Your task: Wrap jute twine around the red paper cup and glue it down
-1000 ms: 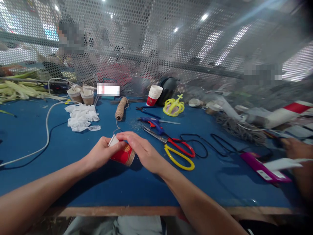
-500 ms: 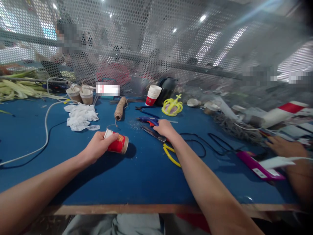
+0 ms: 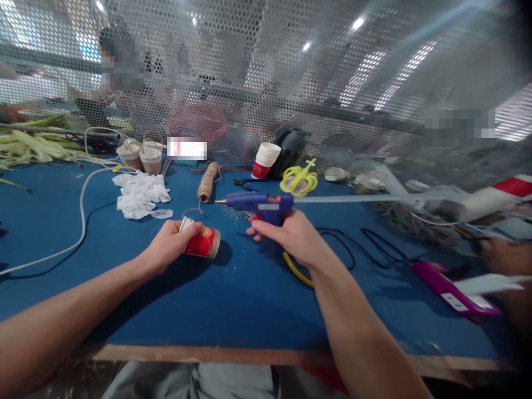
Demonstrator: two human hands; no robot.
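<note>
The red paper cup (image 3: 203,244) is held, tilted on its side, over the blue table (image 3: 233,316) by the left hand (image 3: 168,244), whose fingers are closed around its white end. The handle of the blue glue gun (image 3: 257,204) is enclosed by the right hand (image 3: 297,235). The cup's other end is covered by a brown band. A golden round emblem is printed; the gun's label cannot be read.

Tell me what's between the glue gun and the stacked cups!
In the head view, pliers lie on the table between the glue gun and the stacked cups.
</note>
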